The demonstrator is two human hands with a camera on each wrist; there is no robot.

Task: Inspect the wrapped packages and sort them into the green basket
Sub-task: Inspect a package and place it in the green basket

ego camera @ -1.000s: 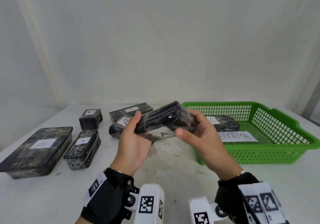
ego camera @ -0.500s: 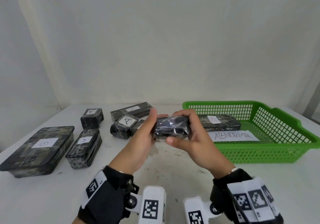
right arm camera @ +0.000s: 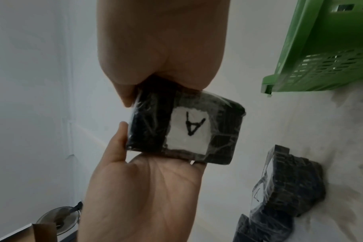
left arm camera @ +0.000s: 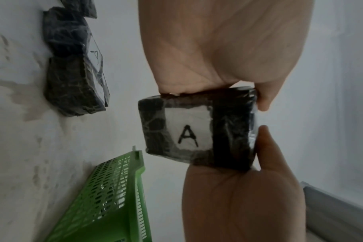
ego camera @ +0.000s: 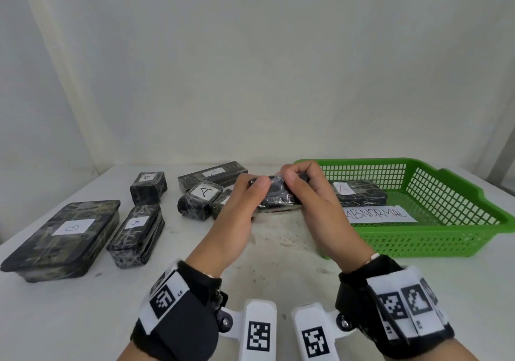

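Hands (ego camera: 278,207) gripping wrapped package (left arm camera: 197,129), apparently above table (ego camera: 83,305)

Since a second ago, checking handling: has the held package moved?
Yes. The package in both hands has turned over and sits slightly further left of the green basket, with its A label facing down now.

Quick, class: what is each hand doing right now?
Left hand: grips the wrapped package marked A.
Right hand: grips the same package from the other side.
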